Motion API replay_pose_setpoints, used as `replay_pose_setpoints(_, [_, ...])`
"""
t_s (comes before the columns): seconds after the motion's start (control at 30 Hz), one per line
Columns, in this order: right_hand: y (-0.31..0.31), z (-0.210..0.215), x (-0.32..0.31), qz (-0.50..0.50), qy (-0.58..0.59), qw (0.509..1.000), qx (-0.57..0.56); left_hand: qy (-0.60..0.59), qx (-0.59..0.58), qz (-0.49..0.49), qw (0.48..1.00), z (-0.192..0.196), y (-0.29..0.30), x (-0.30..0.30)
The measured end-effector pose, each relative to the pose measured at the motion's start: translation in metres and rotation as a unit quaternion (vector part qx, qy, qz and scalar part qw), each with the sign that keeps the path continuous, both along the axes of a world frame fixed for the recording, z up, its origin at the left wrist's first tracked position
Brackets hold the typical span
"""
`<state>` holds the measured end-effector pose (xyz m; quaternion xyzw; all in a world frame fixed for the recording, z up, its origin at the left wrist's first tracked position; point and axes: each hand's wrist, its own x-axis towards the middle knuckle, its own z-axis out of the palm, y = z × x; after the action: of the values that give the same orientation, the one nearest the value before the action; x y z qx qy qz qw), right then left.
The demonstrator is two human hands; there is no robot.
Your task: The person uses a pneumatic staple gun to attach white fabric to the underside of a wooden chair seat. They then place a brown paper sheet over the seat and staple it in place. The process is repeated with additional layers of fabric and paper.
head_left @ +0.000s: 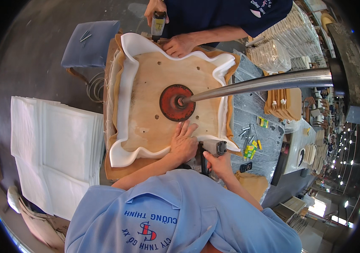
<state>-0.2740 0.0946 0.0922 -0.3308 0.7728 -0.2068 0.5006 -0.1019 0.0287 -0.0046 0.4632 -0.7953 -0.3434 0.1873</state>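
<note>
A square wooden seat board (154,80) lies with white foam (123,157) folded up round its edges and tan cover material (111,172) showing outside the foam. My left hand (183,145) rests at the board's near edge, its fingers stretched forward over the wood. Just right of it, my right hand (219,163) grips a staple gun (214,147), whose nose is by the near edge; the exact contact is hidden. A red round disc (176,102) on a metal rod (264,84) sits against the board's middle.
Opposite, a co-worker's hand (180,45) touches the far edge, and the other holds a staple gun (158,25). White sheets (57,143) are stacked left, near a blue padded seat (91,44). Staple strips and small yellow-green boxes (250,149) lie right, beyond which are tan pieces (287,103).
</note>
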Motion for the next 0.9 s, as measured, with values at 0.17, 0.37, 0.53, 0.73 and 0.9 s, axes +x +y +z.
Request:
replay_pose_setpoints(0.17, [-0.004, 0.004, 0.006, 0.007, 0.025, 1.0, 0.012, -0.005, -0.007, 0.0, 1.0, 0.0, 0.001, -0.002])
replay_pose_setpoints(0.37, [-0.005, 0.004, 0.008, -0.025, 0.036, 0.999, 0.004, 0.007, -0.028, 0.011, 1.0, 0.004, 0.0, -0.003])
replay_pose_setpoints(0.53, [-0.012, 0.008, 0.013, -0.021, 0.04, 0.999, 0.006, 0.024, -0.074, 0.024, 0.997, 0.042, 0.009, 0.004])
replay_pose_setpoints(0.73, [-0.007, 0.001, 0.007, -0.031, 0.019, 0.999, 0.007, 0.078, 0.162, -0.117, 0.977, 0.095, 0.06, 0.096])
replay_pose_setpoints(0.9, [-0.007, 0.003, 0.009, -0.02, 0.041, 0.999, -0.005, -0.114, -0.076, -0.037, 0.99, 0.084, 0.05, 0.166])
